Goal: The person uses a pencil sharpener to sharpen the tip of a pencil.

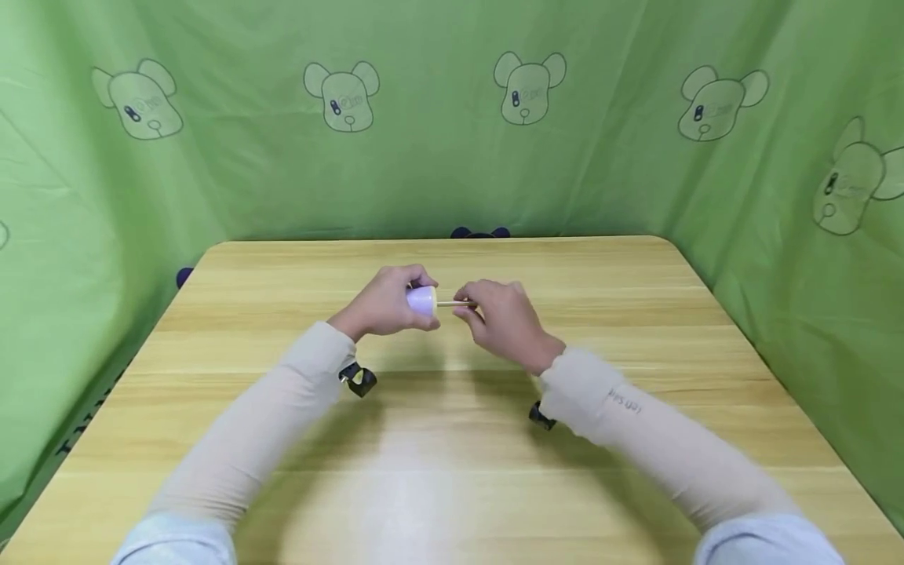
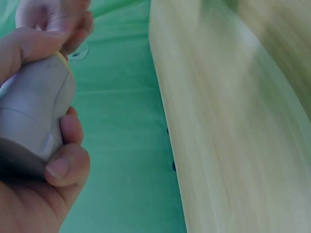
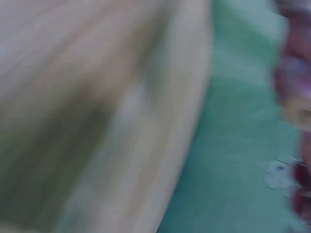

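In the head view my left hand [image 1: 384,304] grips a rounded, pale device [image 1: 421,302] above the table, its pale yellow rim facing right. From that rim a thin metal rod [image 1: 448,304] sticks out sideways. The fingers and thumb of my right hand [image 1: 507,320] pinch the rod near its far end. Seen from the left wrist, the device [image 2: 36,97] has a grey-white body with seam lines and a dark end in the palm. Fingers and thumb wrap round it. The right wrist view is blurred; the device's yellowish rim [image 3: 295,111] shows at its right edge.
A light wooden table [image 1: 438,439] lies beneath both hands. Green cloth [image 1: 424,173] printed with bear heads hangs behind it and along the sides. Small black wrist mounts [image 1: 359,380] hang below both cuffs.
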The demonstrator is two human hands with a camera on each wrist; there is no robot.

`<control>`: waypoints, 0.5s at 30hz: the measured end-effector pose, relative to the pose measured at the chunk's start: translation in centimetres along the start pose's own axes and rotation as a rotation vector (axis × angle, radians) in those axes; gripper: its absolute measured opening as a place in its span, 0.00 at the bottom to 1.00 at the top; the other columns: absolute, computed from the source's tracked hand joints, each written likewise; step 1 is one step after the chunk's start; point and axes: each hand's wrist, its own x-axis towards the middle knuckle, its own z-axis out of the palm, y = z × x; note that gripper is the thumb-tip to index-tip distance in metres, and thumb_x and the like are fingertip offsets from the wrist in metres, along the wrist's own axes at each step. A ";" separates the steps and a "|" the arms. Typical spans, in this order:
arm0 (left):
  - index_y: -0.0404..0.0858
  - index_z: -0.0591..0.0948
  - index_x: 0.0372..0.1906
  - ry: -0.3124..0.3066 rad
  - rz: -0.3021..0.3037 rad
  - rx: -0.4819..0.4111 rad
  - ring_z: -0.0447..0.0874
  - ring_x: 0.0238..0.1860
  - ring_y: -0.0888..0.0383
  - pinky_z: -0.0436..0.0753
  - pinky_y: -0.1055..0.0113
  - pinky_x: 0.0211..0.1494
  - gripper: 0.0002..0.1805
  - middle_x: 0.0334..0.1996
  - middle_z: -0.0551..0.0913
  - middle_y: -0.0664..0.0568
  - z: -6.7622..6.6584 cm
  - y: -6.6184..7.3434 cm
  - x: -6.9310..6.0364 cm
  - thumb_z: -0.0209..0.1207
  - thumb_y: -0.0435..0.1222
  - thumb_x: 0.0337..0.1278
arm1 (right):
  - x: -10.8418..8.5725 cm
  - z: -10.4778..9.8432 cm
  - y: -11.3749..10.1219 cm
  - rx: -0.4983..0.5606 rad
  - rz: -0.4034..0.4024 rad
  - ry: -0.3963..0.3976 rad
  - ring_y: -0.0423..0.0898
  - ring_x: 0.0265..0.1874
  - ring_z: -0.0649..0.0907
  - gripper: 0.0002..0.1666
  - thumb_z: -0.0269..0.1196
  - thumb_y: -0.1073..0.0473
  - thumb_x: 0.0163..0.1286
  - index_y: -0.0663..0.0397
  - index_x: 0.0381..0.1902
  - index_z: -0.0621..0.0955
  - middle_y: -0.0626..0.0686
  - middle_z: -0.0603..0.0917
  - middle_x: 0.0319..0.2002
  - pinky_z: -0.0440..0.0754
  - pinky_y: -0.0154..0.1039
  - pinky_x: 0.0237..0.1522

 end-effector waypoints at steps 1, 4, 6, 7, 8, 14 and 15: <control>0.37 0.79 0.42 -0.001 -0.008 -0.017 0.78 0.37 0.51 0.81 0.63 0.34 0.25 0.43 0.81 0.48 -0.1 0.0 0.0 0.75 0.38 0.35 | -0.4 0.6 0.2 -0.111 -0.089 0.130 0.47 0.25 0.80 0.04 0.64 0.59 0.67 0.53 0.36 0.84 0.50 0.84 0.29 0.70 0.46 0.32; 0.38 0.78 0.40 -0.015 -0.009 -0.070 0.78 0.38 0.51 0.81 0.62 0.34 0.23 0.47 0.81 0.48 -0.4 0.1 0.0 0.75 0.38 0.35 | -1.2 2.3 1.1 -0.351 -0.263 0.477 0.51 0.25 0.79 0.05 0.62 0.60 0.68 0.51 0.36 0.85 0.51 0.84 0.28 0.67 0.49 0.32; 0.38 0.78 0.38 -0.024 -0.006 -0.100 0.78 0.38 0.51 0.81 0.62 0.35 0.22 0.48 0.81 0.48 -0.4 0.2 0.1 0.75 0.38 0.34 | -1.3 3.1 1.6 -0.379 -0.319 0.622 0.51 0.23 0.77 0.07 0.61 0.60 0.69 0.53 0.35 0.86 0.52 0.84 0.27 0.67 0.48 0.32; 0.38 0.78 0.38 -0.029 -0.007 -0.117 0.78 0.38 0.51 0.81 0.62 0.34 0.22 0.48 0.81 0.47 -0.3 0.4 0.1 0.75 0.37 0.34 | -1.2 3.4 1.9 -0.375 -0.344 0.672 0.51 0.22 0.76 0.08 0.60 0.60 0.70 0.54 0.34 0.85 0.52 0.84 0.26 0.67 0.46 0.31; 0.38 0.78 0.38 -0.034 -0.008 -0.133 0.77 0.38 0.50 0.81 0.62 0.34 0.21 0.47 0.81 0.47 -0.2 0.5 0.1 0.75 0.37 0.34 | -1.1 3.7 2.2 -0.369 -0.362 0.711 0.50 0.21 0.75 0.09 0.60 0.59 0.70 0.55 0.32 0.85 0.52 0.83 0.25 0.66 0.45 0.30; 0.37 0.77 0.38 -0.046 -0.012 -0.160 0.77 0.36 0.51 0.81 0.63 0.32 0.21 0.40 0.79 0.47 0.5 0.9 0.2 0.74 0.36 0.35 | -0.4 3.9 3.3 -0.363 -0.438 0.746 0.47 0.10 0.69 0.19 0.56 0.55 0.72 0.55 0.21 0.81 0.49 0.76 0.13 0.64 0.41 0.18; 0.37 0.77 0.38 -0.046 -0.004 -0.152 0.77 0.35 0.51 0.81 0.63 0.31 0.22 0.39 0.79 0.46 0.6 1.0 0.2 0.74 0.36 0.35 | -0.4 3.7 3.4 -0.366 -0.443 0.719 0.46 0.09 0.68 0.19 0.56 0.56 0.72 0.55 0.21 0.80 0.49 0.74 0.12 0.63 0.40 0.16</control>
